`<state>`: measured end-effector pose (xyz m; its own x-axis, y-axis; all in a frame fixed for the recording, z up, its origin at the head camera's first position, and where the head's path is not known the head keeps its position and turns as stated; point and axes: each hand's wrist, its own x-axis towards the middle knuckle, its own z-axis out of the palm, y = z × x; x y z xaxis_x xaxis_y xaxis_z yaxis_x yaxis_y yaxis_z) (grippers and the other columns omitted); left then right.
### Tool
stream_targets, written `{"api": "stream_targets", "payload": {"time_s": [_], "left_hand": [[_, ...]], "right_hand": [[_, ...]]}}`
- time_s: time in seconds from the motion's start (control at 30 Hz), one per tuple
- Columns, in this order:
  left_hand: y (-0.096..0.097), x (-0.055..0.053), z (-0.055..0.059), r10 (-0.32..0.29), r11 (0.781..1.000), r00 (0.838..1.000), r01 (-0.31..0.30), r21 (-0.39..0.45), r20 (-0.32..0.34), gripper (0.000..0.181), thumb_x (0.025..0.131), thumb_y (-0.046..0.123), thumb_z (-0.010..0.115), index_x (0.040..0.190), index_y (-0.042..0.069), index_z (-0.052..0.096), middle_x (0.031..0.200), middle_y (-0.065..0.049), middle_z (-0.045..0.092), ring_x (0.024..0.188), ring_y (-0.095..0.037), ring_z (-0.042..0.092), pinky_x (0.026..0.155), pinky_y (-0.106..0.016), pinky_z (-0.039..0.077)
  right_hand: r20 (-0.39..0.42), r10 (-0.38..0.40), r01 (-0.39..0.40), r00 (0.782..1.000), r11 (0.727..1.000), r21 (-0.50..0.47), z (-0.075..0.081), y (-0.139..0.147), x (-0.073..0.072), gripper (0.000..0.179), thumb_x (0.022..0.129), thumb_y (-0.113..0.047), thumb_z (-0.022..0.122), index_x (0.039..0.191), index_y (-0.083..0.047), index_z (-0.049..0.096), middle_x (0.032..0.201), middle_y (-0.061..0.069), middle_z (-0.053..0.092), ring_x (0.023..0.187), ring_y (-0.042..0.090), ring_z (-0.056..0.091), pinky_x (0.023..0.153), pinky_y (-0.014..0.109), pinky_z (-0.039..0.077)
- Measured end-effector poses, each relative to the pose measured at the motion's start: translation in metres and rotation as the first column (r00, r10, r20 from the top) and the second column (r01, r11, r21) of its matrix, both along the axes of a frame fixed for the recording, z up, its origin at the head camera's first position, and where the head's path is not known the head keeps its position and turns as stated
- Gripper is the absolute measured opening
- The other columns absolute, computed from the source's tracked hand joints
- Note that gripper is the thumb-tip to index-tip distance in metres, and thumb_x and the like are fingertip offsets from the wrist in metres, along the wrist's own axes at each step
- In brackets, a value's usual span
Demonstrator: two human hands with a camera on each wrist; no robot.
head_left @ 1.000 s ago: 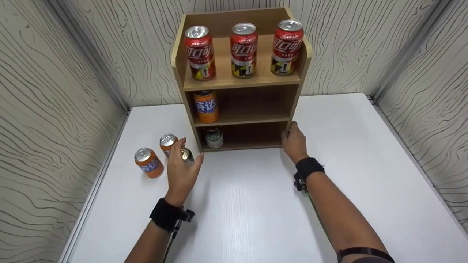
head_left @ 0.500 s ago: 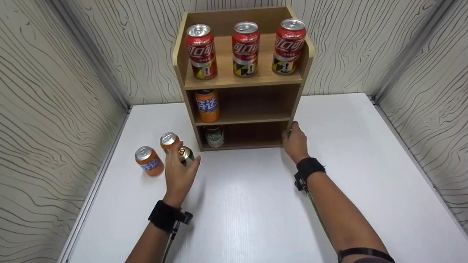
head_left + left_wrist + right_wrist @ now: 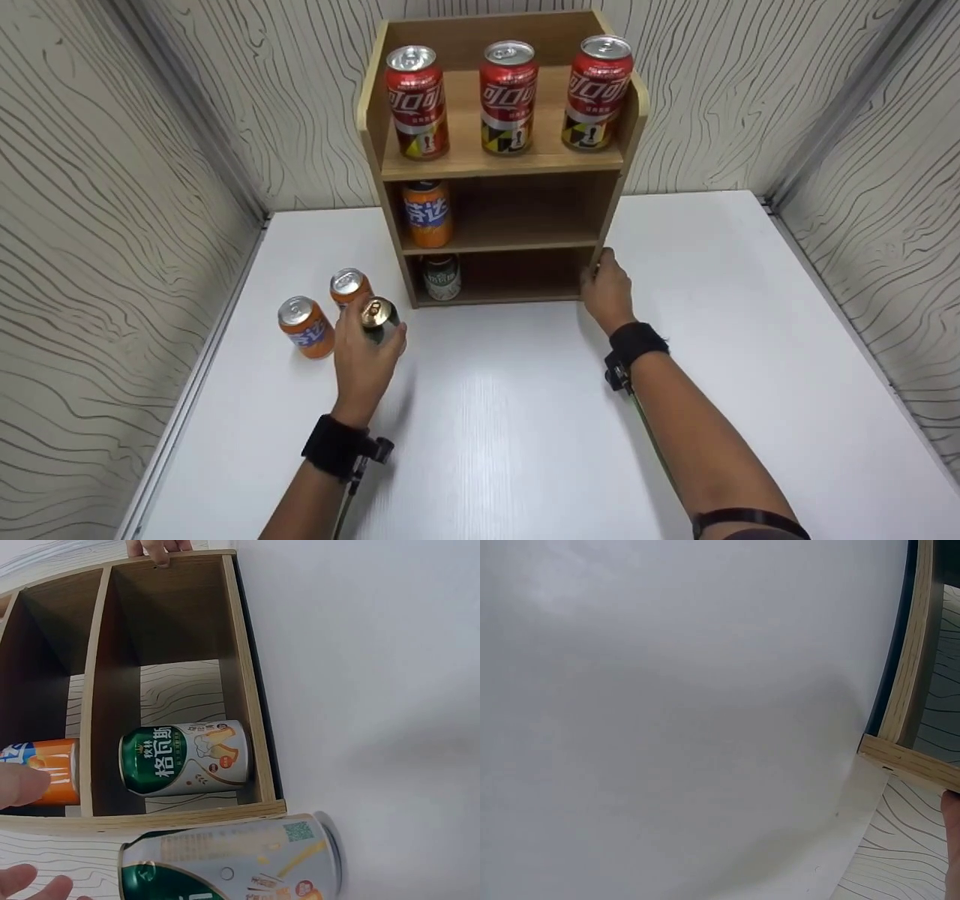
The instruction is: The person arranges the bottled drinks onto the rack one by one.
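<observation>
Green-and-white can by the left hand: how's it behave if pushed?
The green-and-white can probably tips if pushed high: it stands upright, taller than wide. Once down, it would likely roll, being cylindrical. It may feel slick, as it looks smooth.

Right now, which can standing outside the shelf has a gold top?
The green and white can by the left hand; both orange cans there have silver tops.

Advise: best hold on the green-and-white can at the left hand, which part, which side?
I'd have the left hand take the green-and-white can round its upper body, coming from the near side. It is upright and cylindrical, so a wrapping grip should suit; the nearest orange can and the shelf seem to crowd the far side.
</observation>
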<state>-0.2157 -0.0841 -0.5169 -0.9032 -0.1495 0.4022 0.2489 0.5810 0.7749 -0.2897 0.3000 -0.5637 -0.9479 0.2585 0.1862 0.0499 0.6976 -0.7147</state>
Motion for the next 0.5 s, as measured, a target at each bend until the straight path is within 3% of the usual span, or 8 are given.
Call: {"api": "stream_targets", "payload": {"time_s": [0.2, 0.5], "left_hand": [[-0.004, 0.003, -0.004, 0.027, 1.000, 0.999, -0.027, -0.008, 0.021, 0.064, 0.084, 0.009, 0.083, 0.140, -0.005, 0.054, 0.135, -0.026, 0.063, 0.130, -0.042, 0.059, 0.110, -0.059, 0.049], [-0.012, 0.008, -0.012, 0.022, 0.999, 0.999, -0.023, 0.028, 0.042, 0.062, 0.084, 0.004, 0.082, 0.139, -0.005, 0.055, 0.136, -0.026, 0.062, 0.134, -0.042, 0.057, 0.115, -0.060, 0.045]], "right_hand": [[0.011, 0.001, -0.001, 1.000, 1.000, 0.002, 0.000, -0.001, -0.001, 0.039, 0.108, -0.014, 0.049, 0.139, 0.009, 0.048, 0.126, 0.032, 0.067, 0.113, 0.045, 0.070, 0.090, 0.055, 0.059], [-0.010, -0.014, 0.014, 1.000, 1.000, -0.001, 0.001, 0.001, -0.002, 0.035, 0.107, -0.012, 0.050, 0.135, 0.010, 0.050, 0.119, 0.032, 0.068, 0.106, 0.046, 0.071, 0.087, 0.056, 0.059]]}}
